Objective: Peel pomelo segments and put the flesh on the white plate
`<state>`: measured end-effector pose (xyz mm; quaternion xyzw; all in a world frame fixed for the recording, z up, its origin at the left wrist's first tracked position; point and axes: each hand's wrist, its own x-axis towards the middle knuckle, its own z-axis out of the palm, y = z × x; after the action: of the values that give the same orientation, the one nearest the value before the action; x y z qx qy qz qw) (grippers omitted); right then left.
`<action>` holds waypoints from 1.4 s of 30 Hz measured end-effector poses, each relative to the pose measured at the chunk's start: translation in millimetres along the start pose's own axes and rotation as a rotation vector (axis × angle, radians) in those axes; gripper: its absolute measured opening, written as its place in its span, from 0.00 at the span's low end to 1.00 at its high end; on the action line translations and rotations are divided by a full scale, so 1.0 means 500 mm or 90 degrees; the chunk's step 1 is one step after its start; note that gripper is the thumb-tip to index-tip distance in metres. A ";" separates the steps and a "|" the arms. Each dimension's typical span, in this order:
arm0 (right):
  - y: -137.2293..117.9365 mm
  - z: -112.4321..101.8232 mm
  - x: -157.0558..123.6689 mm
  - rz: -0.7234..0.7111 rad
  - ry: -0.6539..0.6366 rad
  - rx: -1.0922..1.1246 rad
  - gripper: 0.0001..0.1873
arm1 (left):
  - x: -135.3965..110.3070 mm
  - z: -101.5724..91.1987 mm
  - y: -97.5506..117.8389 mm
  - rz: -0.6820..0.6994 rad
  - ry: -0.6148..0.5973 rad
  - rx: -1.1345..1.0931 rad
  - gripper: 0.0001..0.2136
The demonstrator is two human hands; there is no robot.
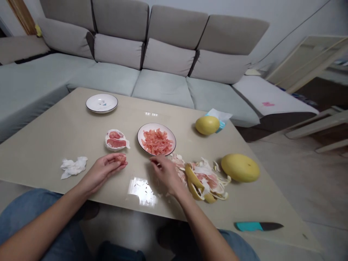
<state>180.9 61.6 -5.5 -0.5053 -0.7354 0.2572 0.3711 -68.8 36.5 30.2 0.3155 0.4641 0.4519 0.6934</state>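
My left hand (104,170) is closed around a pink pomelo segment (121,158), part of which shows past the fingertips. Just beyond it sits a partly peeled pomelo chunk (116,143) with white pith around red flesh. My right hand (166,173) hovers by the near edge of a dark-rimmed plate (139,137), thumb and fingers pinched together; whatever they hold is too small to make out. Loose pink pomelo pieces (157,142) are heaped on that plate. Yellow rind and membrane scraps (194,180) lie piled right of my right hand.
Two whole yellow pomelos (240,167) rest on the table's right side, one against a blue tissue pack (222,125). A teal-handled knife (258,226) lies near the front right. Crumpled tissue (73,166) is at left, another plate (102,103) behind. A sofa (163,87) borders the far side.
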 end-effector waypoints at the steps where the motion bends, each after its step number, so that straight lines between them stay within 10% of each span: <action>1: -0.006 0.015 -0.008 0.000 -0.023 0.007 0.09 | 0.000 -0.002 0.003 0.003 0.003 -0.004 0.11; 13: -0.096 0.076 -0.055 0.056 -0.060 0.149 0.11 | -0.021 0.022 -0.042 -0.098 -0.102 0.000 0.14; 20: -0.095 0.060 -0.088 0.062 -0.039 0.180 0.07 | -0.030 0.041 -0.054 -0.130 -0.123 -0.040 0.17; 26: -0.085 0.001 -0.106 0.245 -0.037 0.339 0.09 | -0.019 0.050 -0.065 -0.188 -0.135 -0.107 0.20; 36: -0.043 -0.072 -0.121 0.311 0.000 0.483 0.14 | 0.141 0.211 0.022 0.186 -0.057 0.251 0.18; 42: -0.065 -0.083 -0.136 0.271 0.017 0.426 0.08 | 0.258 0.285 0.011 0.260 -0.029 0.339 0.27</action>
<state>211.0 -13.5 24.1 -0.5008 -0.4850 0.5469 0.4635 82.4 154.6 41.3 0.5822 0.4773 0.4374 0.4918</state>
